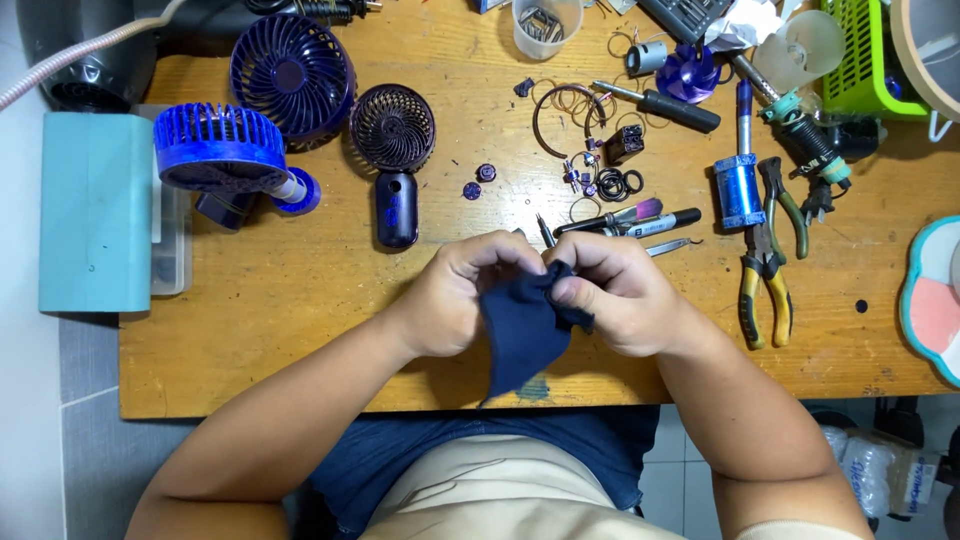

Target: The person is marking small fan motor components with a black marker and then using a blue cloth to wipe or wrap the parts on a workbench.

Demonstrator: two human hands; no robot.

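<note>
Both of my hands meet over the front middle of the wooden workbench (300, 300). My left hand (460, 295) and my right hand (615, 290) pinch a dark navy cloth (525, 335) between fingers and thumbs. The cloth hangs down in a point toward the table's front edge. Whatever may be wrapped inside the cloth is hidden by my fingers. Just beyond my hands lie a purple-tipped brush (625, 215), a black marker (665, 222) and tweezers (670, 245).
Disassembled blue fan parts lie at the back left: a fan head (222, 148), a front grille (292, 75), a dark grille (392, 125) and a handle body (396, 210). Pliers (765, 285), screwdrivers, a small motor (738, 190), wire coils and small rings lie to the right.
</note>
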